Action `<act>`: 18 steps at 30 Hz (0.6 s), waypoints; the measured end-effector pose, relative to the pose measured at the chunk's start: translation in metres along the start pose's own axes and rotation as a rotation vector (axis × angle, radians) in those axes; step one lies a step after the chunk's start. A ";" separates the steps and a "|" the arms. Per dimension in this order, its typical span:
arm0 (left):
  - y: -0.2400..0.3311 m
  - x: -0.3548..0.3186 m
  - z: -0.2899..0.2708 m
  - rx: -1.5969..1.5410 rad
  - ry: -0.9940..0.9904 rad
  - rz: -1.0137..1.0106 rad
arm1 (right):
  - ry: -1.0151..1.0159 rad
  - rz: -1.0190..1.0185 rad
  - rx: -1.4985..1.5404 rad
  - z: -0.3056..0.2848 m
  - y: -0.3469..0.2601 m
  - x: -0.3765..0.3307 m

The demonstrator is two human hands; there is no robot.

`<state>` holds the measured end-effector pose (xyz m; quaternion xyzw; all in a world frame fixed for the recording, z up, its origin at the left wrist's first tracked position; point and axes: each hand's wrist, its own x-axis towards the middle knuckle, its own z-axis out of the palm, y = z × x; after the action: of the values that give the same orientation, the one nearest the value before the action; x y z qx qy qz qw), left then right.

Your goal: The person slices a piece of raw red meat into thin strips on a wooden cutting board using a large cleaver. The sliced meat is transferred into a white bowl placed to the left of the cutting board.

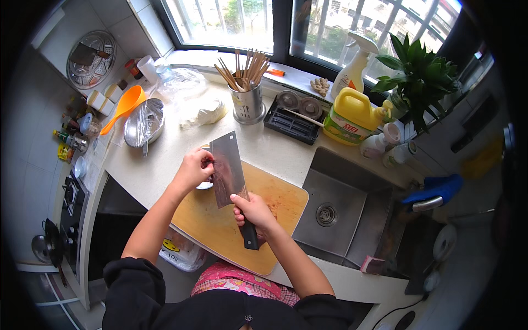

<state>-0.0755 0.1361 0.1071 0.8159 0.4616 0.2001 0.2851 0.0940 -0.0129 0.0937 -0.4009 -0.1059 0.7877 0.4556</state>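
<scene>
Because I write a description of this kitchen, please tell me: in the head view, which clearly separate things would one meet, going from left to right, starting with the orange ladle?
Orange ladle, left hand, cleaver, black tray, yellow jug, blue item.

Over the wooden cutting board (220, 237) at the bench (137, 171)'s near edge, the right hand (254, 213) grips a cleaver (230, 173) by its black handle, blade tilted toward the far left; the left hand (192, 169) pinches a small dark red piece (207, 162) beside the blade, contact unclear; a white bowl (204, 185), mostly hidden, sits below that hand; a plastic-covered metal bowl (144, 125) and an orange ladle (130, 103) are near the bench's left edge; a metal chopstick holder (247, 105), a black tray (286, 127) and a yellow jug (342, 122) line its far edge; right of the board is the steel sink (324, 242), a pink sponge (373, 265) at its near edge.
</scene>
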 end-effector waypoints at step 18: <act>0.055 -0.057 0.097 -0.119 -0.363 0.235 | 0.454 -0.129 -0.143 -0.090 0.013 -0.125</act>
<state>-0.0114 0.0365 0.0656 0.8684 0.2918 0.1086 0.3859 0.1844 -0.1383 0.0940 -0.5914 -0.0818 0.6372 0.4875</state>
